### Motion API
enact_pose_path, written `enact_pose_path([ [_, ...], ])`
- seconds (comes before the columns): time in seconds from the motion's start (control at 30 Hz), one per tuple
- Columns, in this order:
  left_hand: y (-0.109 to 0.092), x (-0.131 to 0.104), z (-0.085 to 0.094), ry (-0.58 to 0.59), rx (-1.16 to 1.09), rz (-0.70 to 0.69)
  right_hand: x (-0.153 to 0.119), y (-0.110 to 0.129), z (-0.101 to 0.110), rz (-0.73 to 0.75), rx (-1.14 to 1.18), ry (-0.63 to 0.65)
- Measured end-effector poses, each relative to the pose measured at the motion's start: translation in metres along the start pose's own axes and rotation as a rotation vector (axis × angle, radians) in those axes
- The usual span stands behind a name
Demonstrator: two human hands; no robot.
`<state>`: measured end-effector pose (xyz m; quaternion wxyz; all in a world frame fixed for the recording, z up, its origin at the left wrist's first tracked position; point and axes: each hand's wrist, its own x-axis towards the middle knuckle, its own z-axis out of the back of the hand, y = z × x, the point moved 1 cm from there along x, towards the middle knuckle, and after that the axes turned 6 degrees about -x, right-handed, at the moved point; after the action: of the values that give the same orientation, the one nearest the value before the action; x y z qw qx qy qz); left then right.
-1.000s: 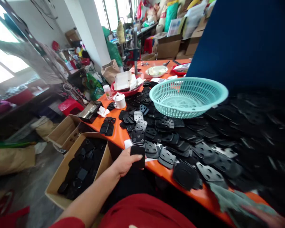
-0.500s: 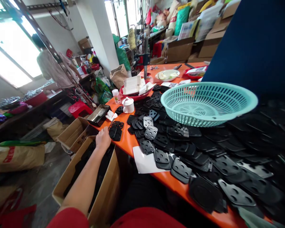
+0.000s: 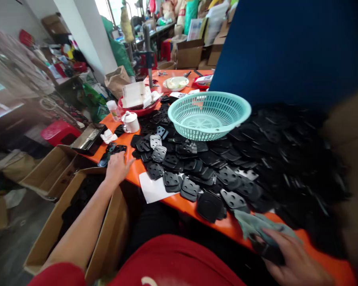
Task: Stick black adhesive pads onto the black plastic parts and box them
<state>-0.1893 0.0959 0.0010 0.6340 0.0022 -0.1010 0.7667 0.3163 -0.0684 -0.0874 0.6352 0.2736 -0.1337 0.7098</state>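
Note:
My left hand (image 3: 118, 166) rests at the left edge of the orange table (image 3: 133, 171), over a few black pads (image 3: 119, 148), its fingers partly spread. At the lower right, my right hand (image 3: 289, 254) is closed round a dark pad (image 3: 270, 251), with a grey-green cloth (image 3: 256, 224) against it. Black and metallic pads with round holes (image 3: 189, 187) lie heaped across the table. A sheet of white paper (image 3: 155, 190) sits partly under the nearest ones.
A turquoise basket (image 3: 209, 115) stands on the pads. Behind my left hand are a lidded white mug (image 3: 130, 122), a red tray (image 3: 140, 111) and a black box (image 3: 89, 138). An open carton (image 3: 113, 230) is under my left arm. A blue panel rises at right.
The view has swung to the right. My right hand has come into sight with the dark pad and cloth. My left hand's fingers have spread beside the small pads.

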Motion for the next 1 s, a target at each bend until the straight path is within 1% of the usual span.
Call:
enact_pose_path([
  [0.07,-0.034,-0.024,-0.006,0.009,-0.057,-0.198,0.000,0.002,-0.001,0.138,-0.075,-0.010],
  [0.1,-0.051,-0.036,-0.010,-0.017,-0.089,-0.323,0.002,0.004,-0.001,0.178,-0.096,-0.019],
  [0.17,-0.080,-0.060,-0.017,-0.087,-0.136,-0.528,0.006,0.011,0.003,0.186,-0.093,-0.035],
  [0.2,-0.092,-0.069,-0.019,-0.125,-0.152,-0.605,0.008,0.014,0.007,0.181,-0.073,-0.035],
  [0.27,-0.111,-0.084,-0.022,-0.177,-0.183,-0.697,0.013,0.017,0.015,0.156,-0.001,-0.002],
  [0.33,-0.125,-0.095,-0.022,-0.191,-0.229,-0.762,0.018,0.015,0.027,0.101,0.055,0.036],
  [0.4,-0.137,-0.105,-0.021,-0.166,-0.286,-0.836,0.021,0.009,0.041,0.014,0.075,0.039],
  [0.47,-0.151,-0.117,-0.018,-0.110,-0.315,-0.901,0.022,0.002,0.052,-0.068,0.076,0.021],
  [0.5,-0.158,-0.122,-0.017,-0.072,-0.312,-0.916,0.022,-0.001,0.056,-0.093,0.075,0.018],
  [0.57,-0.175,-0.131,-0.017,0.025,-0.269,-0.889,0.019,-0.004,0.056,-0.096,0.062,0.053],
  [0.67,-0.200,-0.137,-0.021,0.178,-0.167,-0.797,0.012,0.000,0.043,-0.022,-0.036,0.198],
  [0.73,-0.214,-0.139,-0.023,0.251,-0.112,-0.758,0.008,0.004,0.033,-0.002,-0.136,0.270],
  [0.8,-0.225,-0.139,-0.026,0.294,-0.075,-0.734,0.006,0.006,0.027,-0.021,-0.205,0.272],
  [0.87,-0.231,-0.140,-0.029,0.322,-0.049,-0.715,0.007,0.006,0.024,-0.057,-0.235,0.241],
  [1.0,-0.232,-0.138,-0.032,0.375,-0.057,-0.655,0.011,0.004,0.024,-0.121,-0.266,0.208],
])
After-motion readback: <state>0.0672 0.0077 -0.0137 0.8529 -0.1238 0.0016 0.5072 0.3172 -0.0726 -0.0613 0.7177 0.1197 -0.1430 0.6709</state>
